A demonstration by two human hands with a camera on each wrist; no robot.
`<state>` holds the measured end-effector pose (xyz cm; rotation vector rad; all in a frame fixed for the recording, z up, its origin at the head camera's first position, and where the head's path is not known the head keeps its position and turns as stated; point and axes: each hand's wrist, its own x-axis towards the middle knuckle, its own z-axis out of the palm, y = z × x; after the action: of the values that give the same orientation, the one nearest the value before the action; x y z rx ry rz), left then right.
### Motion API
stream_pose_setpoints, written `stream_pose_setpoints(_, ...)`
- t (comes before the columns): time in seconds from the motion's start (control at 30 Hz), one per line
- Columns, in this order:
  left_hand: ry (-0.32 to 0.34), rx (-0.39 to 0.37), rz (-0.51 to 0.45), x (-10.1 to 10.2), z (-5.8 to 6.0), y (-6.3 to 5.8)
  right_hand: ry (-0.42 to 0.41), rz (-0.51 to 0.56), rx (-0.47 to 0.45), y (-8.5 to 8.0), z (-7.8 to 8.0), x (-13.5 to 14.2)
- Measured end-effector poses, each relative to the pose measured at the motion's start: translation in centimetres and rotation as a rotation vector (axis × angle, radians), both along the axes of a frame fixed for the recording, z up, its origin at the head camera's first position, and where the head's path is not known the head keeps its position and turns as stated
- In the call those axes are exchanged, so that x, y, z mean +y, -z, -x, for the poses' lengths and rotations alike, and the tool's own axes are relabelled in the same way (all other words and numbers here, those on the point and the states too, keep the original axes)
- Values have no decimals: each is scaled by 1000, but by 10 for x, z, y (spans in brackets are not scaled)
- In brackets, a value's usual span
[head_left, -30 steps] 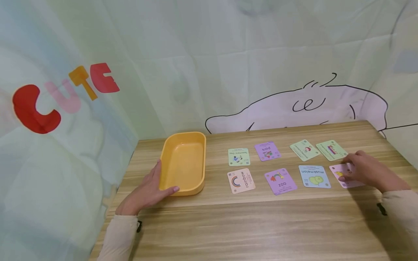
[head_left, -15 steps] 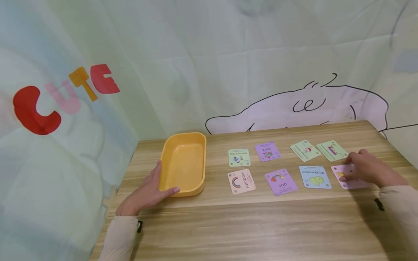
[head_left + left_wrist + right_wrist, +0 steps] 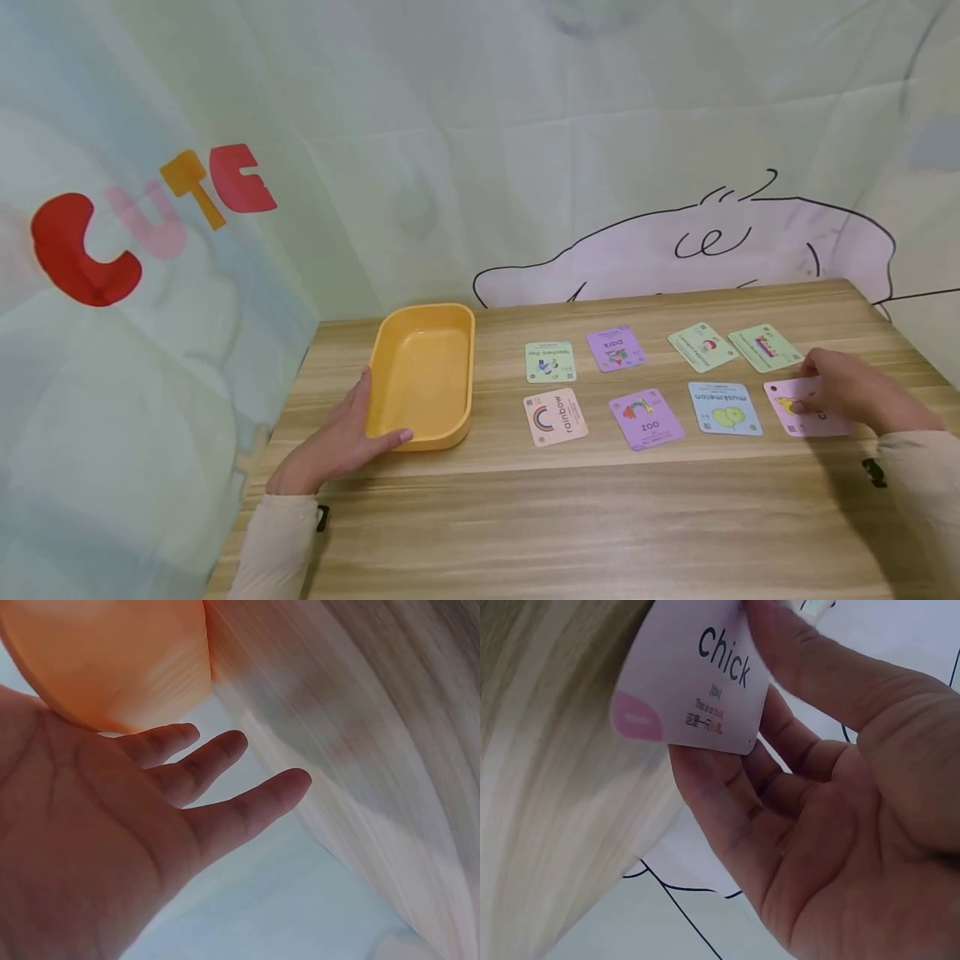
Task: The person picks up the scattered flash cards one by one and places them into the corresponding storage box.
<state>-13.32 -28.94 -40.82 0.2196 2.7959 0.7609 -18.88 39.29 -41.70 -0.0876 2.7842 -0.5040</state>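
Observation:
My left hand lies against the yellow tray at its near left corner, thumb along the near side. Its fingers are extended in the left wrist view, beside the tray's outer wall. At the right, my right hand pinches a pink card between thumb and fingers. "Chick" is printed on that card in the right wrist view, where fingers reach beneath its edge. Next to it lies a blue muskmelon card, and just behind is a green card with a red boat-like picture.
More flat cards lie between tray and right hand: a purple zoo card, a rainbow card, a purple park card, a Teachers' Day card and another green card. A printed curtain hangs behind the wooden table.
The right hand's fingers have shifted slightly on the chick card, and more of its print shows. The left hand and tray have stayed put.

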Motion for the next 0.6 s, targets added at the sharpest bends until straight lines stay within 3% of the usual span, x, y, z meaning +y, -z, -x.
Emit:
stream_pose_setpoints(0.2, -9, 1, -11, 0, 0, 0, -32, 21, -37, -1, 3, 2)
stream_pose_setpoints(0.6, -7, 6, -29, 1, 0, 0, -103, 19, 19, -1, -1, 9)
